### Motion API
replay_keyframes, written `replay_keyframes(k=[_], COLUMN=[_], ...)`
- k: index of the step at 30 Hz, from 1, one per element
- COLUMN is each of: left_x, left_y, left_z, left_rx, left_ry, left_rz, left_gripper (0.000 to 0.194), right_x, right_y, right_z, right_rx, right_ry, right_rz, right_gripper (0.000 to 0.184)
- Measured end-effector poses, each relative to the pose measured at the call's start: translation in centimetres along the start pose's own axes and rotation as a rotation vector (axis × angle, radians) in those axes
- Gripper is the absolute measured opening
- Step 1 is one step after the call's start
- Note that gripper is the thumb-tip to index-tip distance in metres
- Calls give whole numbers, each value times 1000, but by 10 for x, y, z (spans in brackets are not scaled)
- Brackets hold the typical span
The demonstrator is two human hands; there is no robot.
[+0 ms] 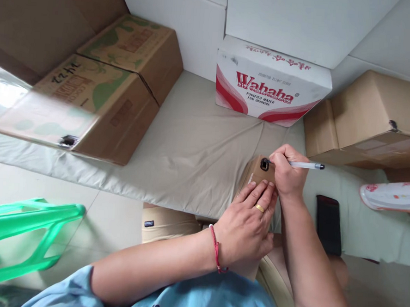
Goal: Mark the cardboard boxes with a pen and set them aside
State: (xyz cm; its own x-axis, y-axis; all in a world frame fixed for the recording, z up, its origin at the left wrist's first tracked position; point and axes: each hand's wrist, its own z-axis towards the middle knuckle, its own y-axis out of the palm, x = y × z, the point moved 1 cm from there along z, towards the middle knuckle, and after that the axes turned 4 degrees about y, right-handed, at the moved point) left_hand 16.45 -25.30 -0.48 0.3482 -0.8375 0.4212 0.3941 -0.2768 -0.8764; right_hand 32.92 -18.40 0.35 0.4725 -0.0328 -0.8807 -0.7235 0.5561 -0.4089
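My right hand (289, 171) pinches a pen (306, 165) with a clear barrel and dark end. Its tip meets a piece of brown cardboard (253, 169) at a thick black squarish mark (264, 164). My left hand (251, 219) lies flat across the cardboard with its fingers stretched out, a gold ring on one finger and a red cord bracelet at the wrist. Much of the cardboard is hidden under this hand; its lower end shows near my blue shirt.
A white and red Wahaha water carton (265, 83) stands at the back of the cloth-covered table (185, 138). Brown cartons (124, 116) lie left; another brown carton (374, 117) is at right. A black phone (328, 225) lies beside my right forearm. A green plastic stool (29, 235) stands lower left.
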Motion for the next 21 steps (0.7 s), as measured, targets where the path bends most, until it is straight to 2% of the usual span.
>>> replay_keyframes(k=[3, 8, 14, 21], left_x=[0, 0, -1, 0], left_y=[0, 0, 1, 0], left_z=[0, 0, 0, 0], left_rx=[-3, 10, 11, 2], left_ry=[1, 1, 7, 2], left_rz=[1, -8, -7, -17], left_gripper=[87, 87, 87, 87], right_x=[0, 3, 6, 5], right_y=[0, 0, -1, -1], right_z=[0, 0, 0, 0], right_rx=[52, -5, 134, 99], right_ry=[-3, -18, -9, 5], right_rz=[9, 19, 26, -1], right_gripper=[18, 18, 17, 17])
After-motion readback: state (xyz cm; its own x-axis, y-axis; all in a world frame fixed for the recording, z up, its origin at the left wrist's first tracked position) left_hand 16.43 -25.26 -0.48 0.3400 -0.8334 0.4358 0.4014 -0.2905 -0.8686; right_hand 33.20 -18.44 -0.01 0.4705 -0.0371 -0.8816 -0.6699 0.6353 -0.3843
